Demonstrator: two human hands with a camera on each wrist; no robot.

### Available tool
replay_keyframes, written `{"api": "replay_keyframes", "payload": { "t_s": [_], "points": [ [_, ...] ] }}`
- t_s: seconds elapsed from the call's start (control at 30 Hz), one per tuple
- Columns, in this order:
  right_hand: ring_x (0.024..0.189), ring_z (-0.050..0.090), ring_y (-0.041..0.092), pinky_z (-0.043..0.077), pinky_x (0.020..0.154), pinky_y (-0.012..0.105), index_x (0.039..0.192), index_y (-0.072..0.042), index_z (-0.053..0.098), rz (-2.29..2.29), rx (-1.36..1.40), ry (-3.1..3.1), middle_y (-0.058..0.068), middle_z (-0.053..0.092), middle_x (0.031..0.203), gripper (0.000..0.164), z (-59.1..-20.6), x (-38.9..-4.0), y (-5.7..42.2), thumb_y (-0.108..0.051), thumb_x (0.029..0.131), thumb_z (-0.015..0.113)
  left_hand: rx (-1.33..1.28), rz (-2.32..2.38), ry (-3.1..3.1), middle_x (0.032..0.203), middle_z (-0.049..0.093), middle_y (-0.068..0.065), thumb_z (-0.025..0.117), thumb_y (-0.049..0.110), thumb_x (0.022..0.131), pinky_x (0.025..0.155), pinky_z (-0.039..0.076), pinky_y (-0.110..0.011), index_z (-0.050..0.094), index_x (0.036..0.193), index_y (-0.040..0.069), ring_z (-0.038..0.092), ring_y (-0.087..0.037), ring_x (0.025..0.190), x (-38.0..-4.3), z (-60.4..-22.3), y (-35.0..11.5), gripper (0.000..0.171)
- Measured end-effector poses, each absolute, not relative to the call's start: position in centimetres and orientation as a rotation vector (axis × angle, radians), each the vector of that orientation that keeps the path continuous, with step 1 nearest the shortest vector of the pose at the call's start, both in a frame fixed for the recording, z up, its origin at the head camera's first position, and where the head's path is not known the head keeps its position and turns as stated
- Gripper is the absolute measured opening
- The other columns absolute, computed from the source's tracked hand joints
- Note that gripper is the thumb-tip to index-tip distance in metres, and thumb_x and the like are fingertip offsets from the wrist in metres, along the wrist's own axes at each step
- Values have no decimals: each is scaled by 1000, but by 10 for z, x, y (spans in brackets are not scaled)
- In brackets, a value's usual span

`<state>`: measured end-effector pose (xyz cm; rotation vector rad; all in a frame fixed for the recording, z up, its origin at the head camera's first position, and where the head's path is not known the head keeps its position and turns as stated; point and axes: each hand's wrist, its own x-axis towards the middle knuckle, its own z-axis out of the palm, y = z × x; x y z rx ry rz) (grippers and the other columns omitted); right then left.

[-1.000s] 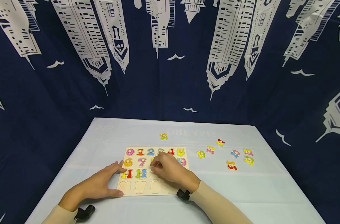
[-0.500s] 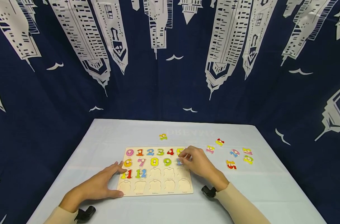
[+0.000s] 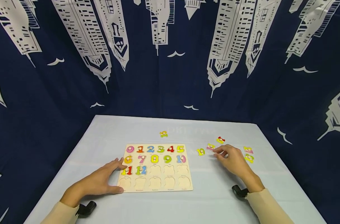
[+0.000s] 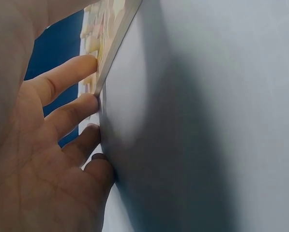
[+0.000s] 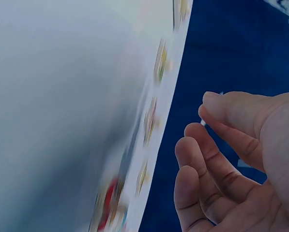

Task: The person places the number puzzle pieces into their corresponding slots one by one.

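A wooden number puzzle board (image 3: 162, 175) lies on the white table, with numbers 0 to 12 in its two upper rows and the left of its third. Other recesses show bare wood. My left hand (image 3: 98, 180) rests at the board's left edge, fingers spread and thumb near the lower corner; the left wrist view shows fingertips at the edge. To the right, my right hand (image 3: 232, 161) hovers over loose number pieces, thumb and index finger close together, nothing visible between them. A pink-and-yellow piece (image 3: 210, 147) is just beyond its fingertips. A red piece (image 5: 108, 205) shows in the right wrist view.
A yellow-green piece (image 3: 201, 152) lies right of the board, and a red-and-yellow one (image 3: 220, 140) lies farther back. Two more, a pink piece (image 3: 248, 150) and a green piece (image 3: 249, 158), sit at the right. Another yellow piece (image 3: 163, 134) lies behind the board. A navy patterned cloth (image 3: 158, 93) hangs beyond.
My right hand has moved right, from the board's third row past the 10 to the loose pieces, covering some of them. My left hand stays at the board's edge.
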<state>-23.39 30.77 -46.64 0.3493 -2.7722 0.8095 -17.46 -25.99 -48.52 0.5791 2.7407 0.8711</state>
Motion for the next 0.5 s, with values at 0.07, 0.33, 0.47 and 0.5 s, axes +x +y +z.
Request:
{"api": "replay_keyframes", "payload": {
  "t_s": [0.07, 0.33, 0.47, 0.5],
  "points": [
    [96, 78, 21, 54, 77, 27, 119, -8, 89, 791, 300, -2766, 10, 86, 116, 16, -463, -230, 326, -12, 103, 89, 584, 879, 2738, 188, 42, -21, 106, 45, 81, 136, 32, -83, 67, 153, 26, 31, -58, 176, -176, -483, -259, 84],
    [101, 78, 36, 51, 68, 23, 128, -4, 86, 716, 100, -2754, 25, 82, 125, 23, -463, -221, 395, -2, 106, 78, 563, 892, 2720, 188, 41, -21, 107, 44, 81, 137, 30, -83, 68, 152, 25, 30, -59, 176, -176, -483, -258, 84],
    [105, 78, 42, 50, 66, 22, 133, 1, 82, 687, 36, -2768, 30, 78, 130, 29, -468, -220, 421, 4, 105, 73, 575, 884, 2729, 188, 41, -22, 107, 44, 81, 137, 30, -83, 68, 153, 24, 31, -59, 176, -175, -484, -259, 84],
    [105, 77, 43, 50, 66, 22, 134, 1, 81, 682, 26, -2774, 31, 77, 131, 30, -469, -219, 426, 4, 105, 73, 574, 887, 2728, 188, 41, -22, 107, 44, 81, 137, 30, -83, 68, 153, 24, 30, -59, 176, -175, -484, -259, 84]
  ]
}}
